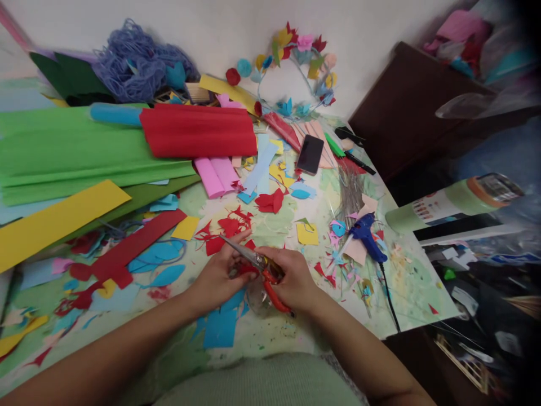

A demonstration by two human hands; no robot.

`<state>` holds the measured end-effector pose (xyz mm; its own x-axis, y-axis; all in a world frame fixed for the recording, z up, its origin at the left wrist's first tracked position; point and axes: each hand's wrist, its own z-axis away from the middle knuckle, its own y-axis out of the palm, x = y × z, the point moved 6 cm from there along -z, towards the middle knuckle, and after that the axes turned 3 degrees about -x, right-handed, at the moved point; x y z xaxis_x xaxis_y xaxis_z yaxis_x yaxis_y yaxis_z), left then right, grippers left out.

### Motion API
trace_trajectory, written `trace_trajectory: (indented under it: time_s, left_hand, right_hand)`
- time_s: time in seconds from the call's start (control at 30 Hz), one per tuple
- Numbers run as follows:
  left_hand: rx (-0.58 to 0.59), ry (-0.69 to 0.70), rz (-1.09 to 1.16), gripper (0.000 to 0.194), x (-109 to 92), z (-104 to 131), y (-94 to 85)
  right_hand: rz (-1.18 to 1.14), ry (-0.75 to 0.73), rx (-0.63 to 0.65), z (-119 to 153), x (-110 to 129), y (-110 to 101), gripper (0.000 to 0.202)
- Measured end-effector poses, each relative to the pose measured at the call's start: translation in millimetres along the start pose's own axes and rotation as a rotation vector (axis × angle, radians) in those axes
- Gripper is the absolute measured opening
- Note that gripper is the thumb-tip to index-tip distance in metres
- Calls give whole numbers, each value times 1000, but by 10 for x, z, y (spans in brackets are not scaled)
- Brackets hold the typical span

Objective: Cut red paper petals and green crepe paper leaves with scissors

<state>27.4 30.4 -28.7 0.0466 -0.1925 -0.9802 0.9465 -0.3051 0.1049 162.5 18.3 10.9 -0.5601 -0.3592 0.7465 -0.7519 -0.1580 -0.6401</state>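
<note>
My right hand (295, 280) is closed round the orange handles of a pair of scissors (247, 252), whose blades point up and to the left. Beside it, my left hand (220, 276) pinches a small red piece (245, 272) under the blades; fingers partly hide it. Just above the hands lie red scraps (230, 224) and a red cut-out shape (270, 201). Blue pieces (220, 329) rest on the table below my left hand.
Green sheets (71, 146) and a red roll (198, 131) fill the back left. A phone (310, 154), a blue glue gun (368, 237) with its cord, and a green bottle (456, 200) stand or lie rightward. A flower wreath (296, 73) leans on the wall.
</note>
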Motion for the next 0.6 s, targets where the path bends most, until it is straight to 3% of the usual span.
trace_trajectory:
  time_s: [0.33,0.47,0.6]
  left_hand:
    - [-86,4,126,68,-50,-32,-92]
    - [-125,-26,173,67,-41,-48,-116]
    - [-241,-24,121,68,-37,-68,-219]
  right_hand:
    - [12,-81,-42,17,32,-28,39]
    - [229,-92,-112,20,-56,-175,40]
    - [422,-22,-56,-10,-160,-302,49]
